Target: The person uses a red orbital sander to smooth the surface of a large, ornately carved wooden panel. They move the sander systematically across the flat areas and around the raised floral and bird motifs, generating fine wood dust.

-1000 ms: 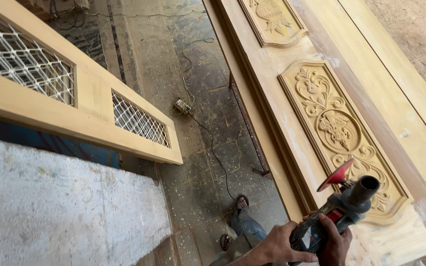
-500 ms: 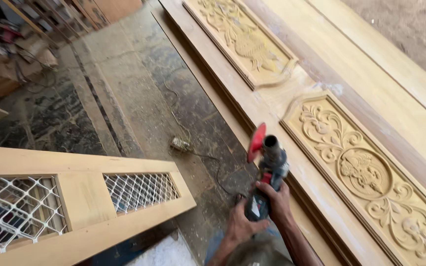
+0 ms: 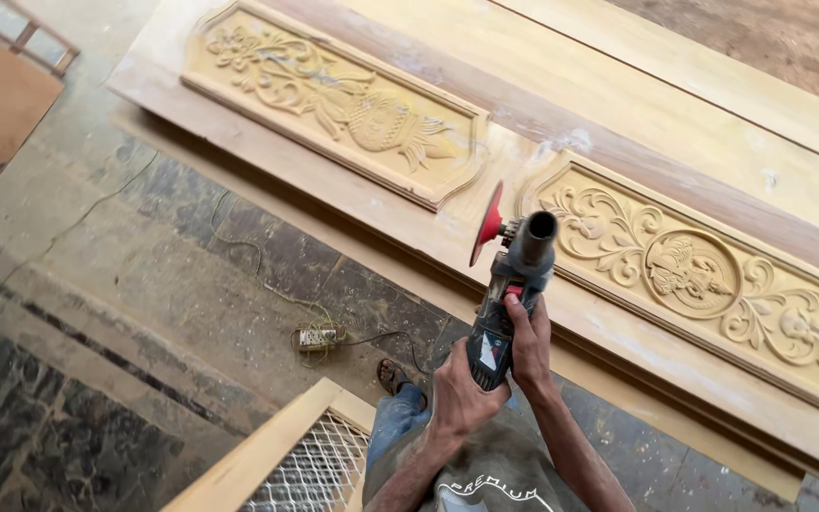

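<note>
Both your hands, left [image 3: 462, 393] and right [image 3: 530, 343], clench the angle grinder [image 3: 509, 289]; its long axis points up toward the carved door panel [image 3: 694, 275], red disc [image 3: 488, 225] facing left.

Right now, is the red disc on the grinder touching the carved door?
No, the red disc is raised above the carved door, with both hands, left hand and right hand, holding the grinder.

Warm, even daylight, brightest on the carved door [image 3: 618, 142] upper right; floor [image 3: 97, 313] lower left dimmer; sharp focus throughout.
</note>
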